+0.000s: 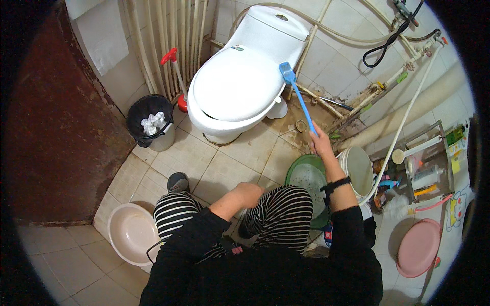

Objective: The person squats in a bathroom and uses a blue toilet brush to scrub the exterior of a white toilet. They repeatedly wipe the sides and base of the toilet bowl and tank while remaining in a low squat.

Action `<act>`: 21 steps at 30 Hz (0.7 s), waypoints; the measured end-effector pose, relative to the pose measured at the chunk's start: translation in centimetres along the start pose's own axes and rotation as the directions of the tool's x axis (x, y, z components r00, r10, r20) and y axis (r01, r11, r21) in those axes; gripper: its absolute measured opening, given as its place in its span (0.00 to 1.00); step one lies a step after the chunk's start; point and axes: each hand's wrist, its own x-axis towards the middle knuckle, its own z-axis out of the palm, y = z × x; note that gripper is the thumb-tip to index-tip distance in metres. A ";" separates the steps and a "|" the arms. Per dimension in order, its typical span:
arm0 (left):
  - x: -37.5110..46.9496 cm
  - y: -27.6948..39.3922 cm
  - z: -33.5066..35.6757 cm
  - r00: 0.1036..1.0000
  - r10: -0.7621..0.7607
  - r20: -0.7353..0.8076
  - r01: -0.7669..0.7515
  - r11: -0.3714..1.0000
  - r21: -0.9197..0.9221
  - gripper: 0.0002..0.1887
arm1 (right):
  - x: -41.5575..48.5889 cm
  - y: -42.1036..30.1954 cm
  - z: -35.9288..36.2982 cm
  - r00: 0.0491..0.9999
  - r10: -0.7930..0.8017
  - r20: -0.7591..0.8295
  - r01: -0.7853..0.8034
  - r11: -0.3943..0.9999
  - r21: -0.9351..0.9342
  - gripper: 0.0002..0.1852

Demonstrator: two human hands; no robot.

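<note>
My right hand (320,142) grips the handle of a blue long-handled brush (302,100). The brush head overlaps the right edge of a white toilet (229,86), close to where the lid meets the tank; whether it touches cannot be told. The toilet lid is down. My left hand (249,195) rests by my right knee, its fingers curled under and mostly hidden. Below my right forearm stands a green basin (291,172) with cloudy, bubbly water (308,181) in it.
A lined trash bin (162,140) with crumpled paper and a red plunger (182,104) flank the toilet's left. A pale basin (115,233) sits by my left leg. On the right are a white bucket (361,168), a hose (407,114), a cluttered rack (440,134) and a pink basin (419,248).
</note>
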 end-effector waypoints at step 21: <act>-1.3 -0.7 -0.9 0.995 0.030 -0.099 -0.028 0.999 0.022 0.18 | 3.3 -3.2 -1.5 0.982 -0.130 -0.138 0.014 0.777 -0.629 0.22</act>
